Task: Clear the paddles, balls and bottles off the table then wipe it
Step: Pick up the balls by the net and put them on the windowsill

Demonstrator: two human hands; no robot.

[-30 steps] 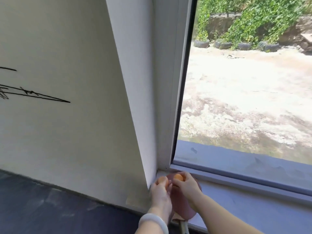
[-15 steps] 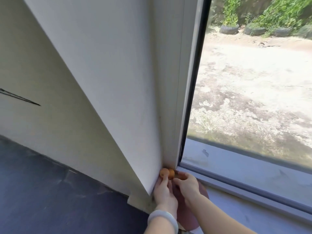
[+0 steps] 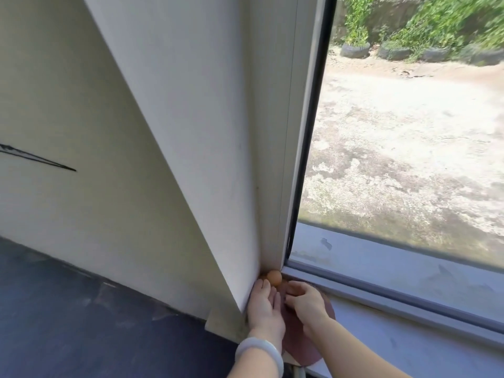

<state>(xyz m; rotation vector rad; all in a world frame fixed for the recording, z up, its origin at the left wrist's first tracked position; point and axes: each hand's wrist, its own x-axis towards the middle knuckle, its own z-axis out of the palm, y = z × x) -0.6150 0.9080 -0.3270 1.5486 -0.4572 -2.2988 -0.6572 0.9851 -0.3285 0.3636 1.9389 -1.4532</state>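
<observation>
We find the small orange plastic ball (image 3: 274,278) in the corner where the white window frame (image 3: 289,159) meets the grey sill (image 3: 409,336). A round red-faced paddle (image 3: 298,347) lies flat beneath both hands. The left hand (image 3: 266,304) is extended, fingertips touching the ball. The right hand (image 3: 305,298) is curled over the paddle; whether it grasps anything we cannot tell. Risk: the ball is unrestrained, and nudging the paddle could send it rolling off to the dark floor (image 3: 81,323).
</observation>
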